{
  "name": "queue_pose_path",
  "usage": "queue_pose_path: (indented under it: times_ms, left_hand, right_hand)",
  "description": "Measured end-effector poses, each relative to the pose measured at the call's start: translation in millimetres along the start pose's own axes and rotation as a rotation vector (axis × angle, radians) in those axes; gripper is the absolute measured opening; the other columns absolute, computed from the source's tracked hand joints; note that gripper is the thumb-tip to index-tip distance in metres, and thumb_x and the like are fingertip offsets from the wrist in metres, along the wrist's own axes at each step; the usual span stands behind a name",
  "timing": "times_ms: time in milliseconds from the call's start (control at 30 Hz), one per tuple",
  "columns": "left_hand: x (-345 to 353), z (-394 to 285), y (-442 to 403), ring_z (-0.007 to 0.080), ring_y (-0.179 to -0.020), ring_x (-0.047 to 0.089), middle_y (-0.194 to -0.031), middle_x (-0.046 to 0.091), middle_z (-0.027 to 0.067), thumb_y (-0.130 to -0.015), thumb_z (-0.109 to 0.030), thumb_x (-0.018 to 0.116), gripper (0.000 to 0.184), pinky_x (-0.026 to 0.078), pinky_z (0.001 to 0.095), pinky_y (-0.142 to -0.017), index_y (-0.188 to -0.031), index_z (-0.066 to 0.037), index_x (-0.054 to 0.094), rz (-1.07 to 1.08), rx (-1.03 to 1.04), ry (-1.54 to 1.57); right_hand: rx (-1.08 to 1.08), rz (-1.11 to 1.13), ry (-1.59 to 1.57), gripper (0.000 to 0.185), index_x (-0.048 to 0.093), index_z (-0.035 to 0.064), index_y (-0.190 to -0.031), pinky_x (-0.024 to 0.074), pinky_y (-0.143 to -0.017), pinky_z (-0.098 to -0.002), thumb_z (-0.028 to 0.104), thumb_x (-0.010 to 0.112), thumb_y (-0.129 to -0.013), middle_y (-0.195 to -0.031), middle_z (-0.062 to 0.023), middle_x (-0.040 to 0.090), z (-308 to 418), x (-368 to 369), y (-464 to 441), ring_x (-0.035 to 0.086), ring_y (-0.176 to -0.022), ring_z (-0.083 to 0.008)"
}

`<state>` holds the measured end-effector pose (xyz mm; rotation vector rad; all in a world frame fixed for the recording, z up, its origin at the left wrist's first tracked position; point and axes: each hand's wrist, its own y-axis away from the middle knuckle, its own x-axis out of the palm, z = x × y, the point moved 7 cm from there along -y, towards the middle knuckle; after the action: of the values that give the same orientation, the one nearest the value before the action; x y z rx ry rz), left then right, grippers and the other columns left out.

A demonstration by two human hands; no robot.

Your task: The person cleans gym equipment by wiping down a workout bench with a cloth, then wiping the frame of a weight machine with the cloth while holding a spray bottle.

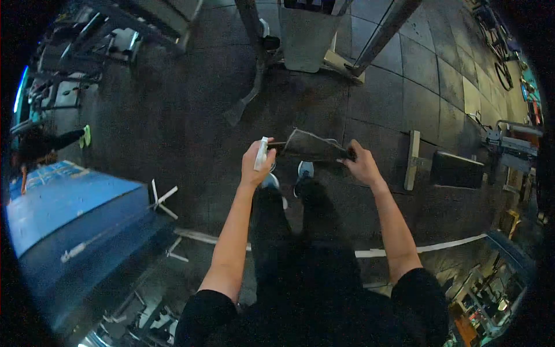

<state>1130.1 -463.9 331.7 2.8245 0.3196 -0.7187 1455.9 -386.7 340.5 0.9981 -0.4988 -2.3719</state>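
Note:
My left hand (256,163) is closed around a white object (261,154), which looks like a spray bottle's head or a small bottle, and also meets the left end of a dark cloth (312,144) with a pale edge. The cloth stretches between both hands, above my shoes (306,169). At its right end my right hand (362,164) pinches the cloth's dark corner. What the cloth exactly is stays unclear in the dim light.
Gym machine (303,40) ahead at the top; a bench (457,170) on the right. A blue padded box (81,202) stands at the left, near a person's leg (63,139). Dark rubber tiles (381,104) cover the floor.

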Motion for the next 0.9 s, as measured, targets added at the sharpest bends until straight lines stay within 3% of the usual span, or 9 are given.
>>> queue_pose_path:
  times_ms: [33, 100, 133, 200, 300, 467, 667, 800, 900]
  left_hand:
    - [7.9, 22.7, -18.0, 0.0258, -0.094, 0.07, -0.103, 0.071, 0.0117, -0.092, -0.022, 0.074, 0.037, 0.054, 0.0352, -0.086, -0.125, -0.006, 0.068, -0.08, 0.088, -0.032]
    - [31.1, 92.2, -56.9, 0.0243, -0.096, 0.07, -0.102, 0.07, 0.0105, -0.092, -0.023, 0.075, 0.038, 0.054, 0.0352, -0.087, -0.125, -0.004, 0.068, -0.037, 0.005, 0.042]
    - [42.5, 130.0, -80.0, 0.0228, -0.097, 0.07, -0.102, 0.07, 0.0093, -0.093, -0.023, 0.077, 0.04, 0.054, 0.0352, -0.088, -0.126, -0.003, 0.067, -0.007, -0.071, 0.104]
    - [60.1, 192.2, -124.1, 0.0198, -0.098, 0.069, -0.102, 0.07, 0.0084, -0.093, -0.021, 0.078, 0.034, 0.054, 0.0357, -0.088, -0.12, -0.005, 0.068, -0.034, 0.169, 0.098]
    - [76.0, 272.0, -174.0, 0.0238, -0.098, 0.069, -0.104, 0.07, 0.0114, -0.094, -0.029, 0.077, 0.033, 0.054, 0.0376, -0.086, -0.115, -0.004, 0.07, 0.012, 0.132, 0.03]
    - [104.2, 383.9, -233.7, 0.0239, -0.099, 0.069, -0.105, 0.071, 0.0123, -0.093, -0.037, 0.077, 0.04, 0.054, 0.0376, -0.086, -0.115, -0.005, 0.07, 0.02, 0.141, -0.119]
    - [144.2, 464.5, -260.5, 0.0248, -0.102, 0.069, -0.109, 0.071, 0.0117, -0.092, -0.039, 0.078, 0.041, 0.054, 0.0377, -0.089, -0.115, -0.005, 0.071, 0.002, 0.146, 0.025]
    - [144.4, 484.8, -232.7, 0.0263, -0.108, 0.068, -0.121, 0.068, 0.0144, -0.086, -0.034, 0.084, 0.061, 0.053, 0.0391, -0.093, -0.133, -0.002, 0.062, 0.0, 0.015, -0.107]
    - [132.8, 481.1, -224.6, 0.0299, -0.121, 0.063, -0.134, 0.061, 0.019, -0.081, -0.03, 0.088, 0.079, 0.05, 0.0404, -0.102, -0.144, 0.001, 0.051, 0.079, 0.095, -0.122]
  right_hand:
    - [0.006, -0.015, 0.001, 0.035, 0.054, 0.0017, -0.108, 0.0518, -0.079, -0.0419, 0.018, 0.078, -0.089, -0.092, -0.0176, 0.066, -17.0, 13.2, -27.5, 0.065, -0.085, -0.0294]
    - [-0.295, -0.162, 0.054, 0.036, 0.059, 0.0002, -0.117, 0.0531, -0.086, -0.0453, 0.016, 0.077, -0.09, -0.102, -0.0197, 0.068, -27.9, 39.0, -74.2, 0.067, -0.098, -0.0348]
    - [-0.29, -0.185, 0.052, 0.036, 0.059, 0.0002, -0.117, 0.0531, -0.086, -0.0453, 0.016, 0.077, -0.09, -0.102, -0.0197, 0.068, -41.6, 51.0, -101.0, 0.067, -0.098, -0.0348]
    - [-0.248, -0.035, 0.056, 0.033, 0.065, 0.0019, -0.123, 0.0559, -0.091, -0.0435, 0.012, 0.075, -0.092, -0.114, -0.0147, 0.07, -73.5, 81.8, -151.3, 0.069, -0.107, -0.0292]
    - [-0.351, -0.082, 0.275, 0.032, 0.065, 0.0026, -0.124, 0.0555, -0.094, -0.0408, 0.01, 0.072, -0.094, -0.116, -0.013, 0.07, -123.1, 125.0, -219.1, 0.068, -0.109, -0.0287]
    - [-0.371, -0.14, 0.119, 0.036, 0.064, 0.0, -0.124, 0.054, -0.098, -0.043, 0.009, 0.074, -0.092, -0.123, -0.0168, 0.069, -181.1, 163.5, -301.0, 0.066, -0.115, -0.0345]
    - [-0.502, -0.292, -0.111, 0.036, 0.061, 0.0003, -0.128, 0.0541, -0.097, -0.0391, 0.004, 0.071, -0.093, -0.119, -0.0149, 0.071, -218.4, 190.4, -352.2, 0.068, -0.111, -0.0258]
    - [-0.469, -0.298, -0.097, 0.023, 0.063, 0.0021, -0.118, 0.0552, -0.09, -0.0404, 0.002, 0.068, -0.095, -0.108, -0.013, 0.072, -210.6, 213.9, -343.5, 0.069, -0.103, -0.024]
    - [-0.511, -0.269, -0.061, 0.023, 0.063, 0.0014, -0.116, 0.0556, -0.089, -0.0415, 0.003, 0.069, -0.094, -0.107, -0.013, 0.072, -205.7, 216.7, -346.1, 0.07, -0.102, -0.0251]
